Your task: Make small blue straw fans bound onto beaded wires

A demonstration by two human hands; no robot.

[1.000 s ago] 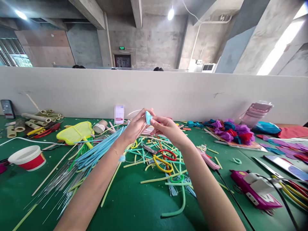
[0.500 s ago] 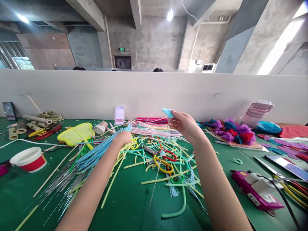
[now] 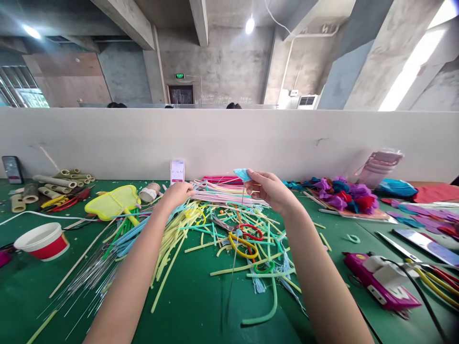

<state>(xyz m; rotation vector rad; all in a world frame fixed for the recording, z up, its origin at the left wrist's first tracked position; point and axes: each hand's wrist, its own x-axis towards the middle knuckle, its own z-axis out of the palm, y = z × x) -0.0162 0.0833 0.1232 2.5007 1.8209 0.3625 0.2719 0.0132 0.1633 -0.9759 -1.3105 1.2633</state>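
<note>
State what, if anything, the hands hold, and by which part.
The right hand pinches a small, light-blue, flat-looking piece of unclear material by its right end. Whether the left hand holds anything cannot be told.

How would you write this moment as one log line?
left hand: near pink strips, hold unclear | right hand: holding light-blue piece | cup: upright on table
</note>
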